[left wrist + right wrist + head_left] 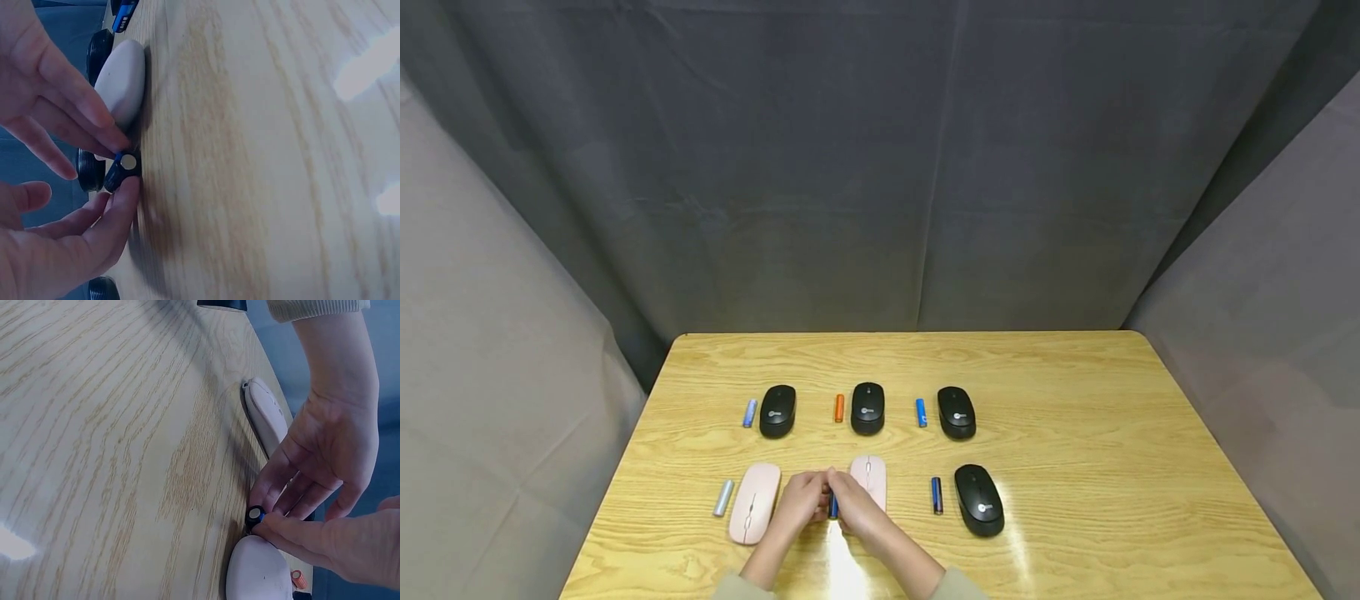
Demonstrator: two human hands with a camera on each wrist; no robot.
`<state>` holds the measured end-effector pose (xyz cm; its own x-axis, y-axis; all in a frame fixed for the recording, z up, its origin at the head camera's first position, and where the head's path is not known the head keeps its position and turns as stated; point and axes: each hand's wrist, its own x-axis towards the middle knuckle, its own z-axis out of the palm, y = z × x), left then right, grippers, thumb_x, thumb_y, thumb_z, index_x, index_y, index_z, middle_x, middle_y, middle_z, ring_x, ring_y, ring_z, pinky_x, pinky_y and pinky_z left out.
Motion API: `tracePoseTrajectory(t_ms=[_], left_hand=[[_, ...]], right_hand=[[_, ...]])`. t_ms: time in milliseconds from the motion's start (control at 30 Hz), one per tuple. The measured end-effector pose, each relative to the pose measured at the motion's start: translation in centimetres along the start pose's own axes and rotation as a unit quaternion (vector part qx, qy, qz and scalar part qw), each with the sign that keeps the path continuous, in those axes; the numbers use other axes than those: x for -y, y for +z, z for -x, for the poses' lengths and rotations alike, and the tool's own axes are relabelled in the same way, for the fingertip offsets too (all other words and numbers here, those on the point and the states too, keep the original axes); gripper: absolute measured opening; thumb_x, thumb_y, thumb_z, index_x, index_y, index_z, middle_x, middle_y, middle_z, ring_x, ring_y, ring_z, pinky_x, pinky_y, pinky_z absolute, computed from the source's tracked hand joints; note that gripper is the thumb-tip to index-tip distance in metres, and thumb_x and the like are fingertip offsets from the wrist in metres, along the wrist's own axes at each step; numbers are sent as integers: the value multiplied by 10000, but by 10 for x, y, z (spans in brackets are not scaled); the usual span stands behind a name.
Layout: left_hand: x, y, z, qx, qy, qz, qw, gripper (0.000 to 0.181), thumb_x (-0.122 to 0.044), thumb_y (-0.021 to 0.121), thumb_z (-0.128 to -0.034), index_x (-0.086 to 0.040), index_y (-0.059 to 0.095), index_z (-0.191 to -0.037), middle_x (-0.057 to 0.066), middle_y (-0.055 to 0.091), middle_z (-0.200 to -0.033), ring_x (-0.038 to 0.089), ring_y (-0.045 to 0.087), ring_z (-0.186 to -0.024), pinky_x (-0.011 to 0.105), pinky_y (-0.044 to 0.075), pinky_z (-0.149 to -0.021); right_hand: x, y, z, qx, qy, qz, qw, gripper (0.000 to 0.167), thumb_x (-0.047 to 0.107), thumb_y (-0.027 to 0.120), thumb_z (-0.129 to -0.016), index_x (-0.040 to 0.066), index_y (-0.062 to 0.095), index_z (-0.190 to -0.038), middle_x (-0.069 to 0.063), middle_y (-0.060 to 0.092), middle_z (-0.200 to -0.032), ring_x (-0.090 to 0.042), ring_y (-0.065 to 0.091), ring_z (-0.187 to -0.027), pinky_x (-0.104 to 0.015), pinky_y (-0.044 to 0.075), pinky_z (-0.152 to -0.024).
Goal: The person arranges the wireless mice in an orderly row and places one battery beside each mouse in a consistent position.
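A dark blue battery (833, 506) lies on the table between my two hands, its pale round end (128, 162) facing the near side. My left hand (802, 500) touches it from the left with its fingertips, the thumb held apart. From the other side, the straight fingers of my right hand (859, 505) touch it, beside a pink mouse (870, 477) that this hand partly covers. Left of my left hand lies another pink mouse (755, 504) with a silver battery (723, 498) beside it.
Three black mice, left (777, 411), middle (868, 408) and right (957, 412), form the back row. Beside them lie a light-blue battery (749, 413), an orange battery (838, 408) and a blue battery (921, 412). Front right are a dark battery (937, 496) and a black mouse (979, 500).
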<state>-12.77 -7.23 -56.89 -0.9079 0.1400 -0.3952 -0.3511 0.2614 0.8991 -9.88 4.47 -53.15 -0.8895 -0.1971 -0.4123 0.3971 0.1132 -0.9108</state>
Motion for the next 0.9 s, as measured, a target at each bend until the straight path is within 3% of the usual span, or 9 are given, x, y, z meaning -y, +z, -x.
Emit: tracePoseTrajectory(t_ms=[233, 500, 600, 700, 767, 833, 867, 900], left_hand=[[3, -1, -1, 49, -2, -45, 10000, 415, -190, 408, -940, 149, 533, -1144, 99, 599, -869, 127, 572, -702, 326, 541, -625], [2, -2, 1, -38, 138, -33, 9999, 374, -170, 418, -929, 138, 558, -1088, 105, 583, -813, 143, 556, -687, 332, 537, -602], [0, -2, 2, -112, 219, -103, 9996, 357, -165, 422, -927, 131, 564, -1066, 106, 580, -801, 145, 551, -681, 323, 528, -585], [-1, -2, 2, -374, 437, -411, 9975, 321, -158, 452, -915, 101, 588, -1047, 118, 592, -779, 147, 538, -649, 291, 493, -551], [-2, -3, 0, -682, 795, -743, 9917, 283, -146, 488, -899, 73, 613, -1027, 120, 618, -801, 146, 554, -655, 274, 472, -551], [-4, -5, -2, -1091, 1338, -1039, 9795, 239, -112, 526, -876, 54, 629, -1015, 121, 634, -822, 160, 578, -682, 282, 484, -587], [-6, -7, -4, -1338, 1700, -1218, 9687, 217, -92, 548, -860, 48, 635, -1001, 112, 640, -835, 171, 590, -709, 298, 494, -613], [-8, -10, -5, -1615, 2104, -1479, 9528, 207, -83, 572, -844, 38, 639, -998, 96, 644, -858, 178, 600, -747, 309, 503, -644]], right_hand=[[1, 0, 1, -4, 87, -48, 10000, 613, 441, 298, -979, -61, 350, -1327, 34, 357, -630, -56, 246, -442, -176, 236, -435], [1, -1, 2, 14, 64, -125, 9999, 642, 454, 326, -968, -66, 327, -1344, 67, 315, -579, -59, 253, -452, -172, 231, -433], [2, -2, 2, 18, 90, -73, 9999, 648, 459, 325, -967, -68, 331, -1343, 56, 335, -598, -67, 269, -471, -174, 241, -440], [4, -5, 4, 52, 122, 29, 9999, 621, 445, 346, -965, -61, 367, -1324, 17, 385, -681, -96, 313, -543, -194, 291, -490], [7, -10, 6, 85, 107, 145, 9998, 554, 398, 386, -963, -51, 417, -1287, -13, 435, -753, -103, 358, -584, -209, 321, -513], [10, -19, 9, 139, -110, 441, 9989, 472, 330, 435, -954, -51, 476, -1230, -74, 521, -856, -139, 467, -677, -246, 394, -565], [12, -25, 10, 150, -298, 654, 9973, 423, 287, 461, -945, -48, 505, -1198, -103, 557, -886, -171, 516, -706, -261, 420, -583], [14, -31, 10, 117, -563, 896, 9943, 377, 249, 481, -936, -47, 532, -1164, -130, 584, -911, -197, 549, -741, -281, 446, -603]])
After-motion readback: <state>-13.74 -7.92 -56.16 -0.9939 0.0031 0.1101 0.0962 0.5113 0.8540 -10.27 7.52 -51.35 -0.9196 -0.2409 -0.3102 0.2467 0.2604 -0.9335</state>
